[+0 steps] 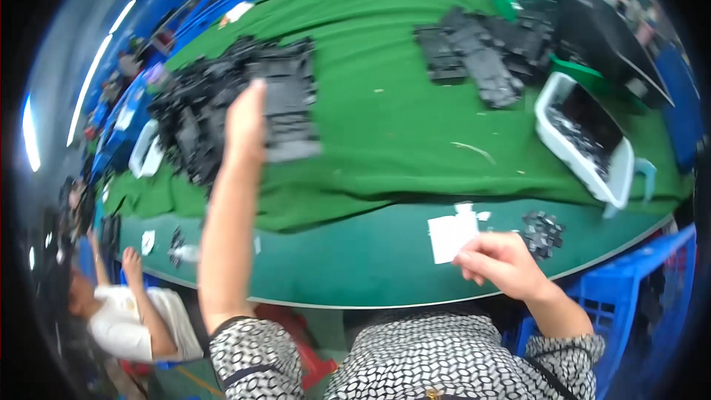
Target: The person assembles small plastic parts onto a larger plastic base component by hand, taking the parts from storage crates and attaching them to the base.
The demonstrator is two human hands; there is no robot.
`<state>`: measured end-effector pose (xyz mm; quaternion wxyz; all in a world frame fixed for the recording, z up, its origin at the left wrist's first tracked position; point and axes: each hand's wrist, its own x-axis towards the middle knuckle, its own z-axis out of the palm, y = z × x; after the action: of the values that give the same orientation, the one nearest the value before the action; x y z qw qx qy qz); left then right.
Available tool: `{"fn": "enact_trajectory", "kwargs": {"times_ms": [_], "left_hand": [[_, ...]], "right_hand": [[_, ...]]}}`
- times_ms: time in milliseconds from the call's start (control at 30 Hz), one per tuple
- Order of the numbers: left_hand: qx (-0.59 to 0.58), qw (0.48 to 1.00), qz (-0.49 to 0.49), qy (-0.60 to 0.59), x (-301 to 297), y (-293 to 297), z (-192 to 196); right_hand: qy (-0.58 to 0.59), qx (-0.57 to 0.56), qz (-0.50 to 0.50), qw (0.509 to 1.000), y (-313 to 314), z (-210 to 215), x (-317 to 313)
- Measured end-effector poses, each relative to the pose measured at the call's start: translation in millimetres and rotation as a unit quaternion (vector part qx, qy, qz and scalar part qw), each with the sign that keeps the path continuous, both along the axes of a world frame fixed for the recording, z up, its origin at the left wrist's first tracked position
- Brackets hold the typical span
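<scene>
at frame centre-left, left hand raised, fingers closed on black plastic part over pile of black parts. lower right, right hand pinches white paper slip above tabletop. best keep grip firm, lift part clear.

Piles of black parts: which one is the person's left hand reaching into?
The big pile of black parts on the left side of the green cloth; the left hand is over it. The other pile lies far right, untouched.
</scene>
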<state>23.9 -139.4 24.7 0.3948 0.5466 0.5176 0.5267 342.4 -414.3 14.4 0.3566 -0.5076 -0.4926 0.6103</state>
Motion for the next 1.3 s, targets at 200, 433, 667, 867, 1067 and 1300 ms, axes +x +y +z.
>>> {"fn": "enact_trajectory", "kwargs": {"times_ms": [200, 433, 667, 867, 1067, 1300], "left_hand": [[-0.058, 0.992, 0.081, 0.077, -37, 98, -6], [-0.016, 0.901, 0.052, 0.429, -18, 117, -16], [-0.064, 0.945, 0.010, 0.320, -20, 84, -17], [0.177, 0.863, 0.120, 0.458, -8, 34, -1], [-0.177, 0.939, -0.250, -0.152, 49, -34, 11], [-0.403, 0.566, -0.591, -0.410, 67, -96, 0]], "right_hand": [[-0.112, 0.089, -0.052, 0.988, 84, 7, 32], [-0.503, 0.424, -0.129, 0.742, 210, -38, 73], [-0.698, 0.456, -0.111, 0.540, 276, -65, 60], [-0.524, 0.527, -0.170, 0.647, 263, -34, 57], [-0.453, 0.676, -0.013, 0.580, 185, 20, 43], [-0.463, 0.777, 0.182, 0.385, 130, 60, 37]]}}
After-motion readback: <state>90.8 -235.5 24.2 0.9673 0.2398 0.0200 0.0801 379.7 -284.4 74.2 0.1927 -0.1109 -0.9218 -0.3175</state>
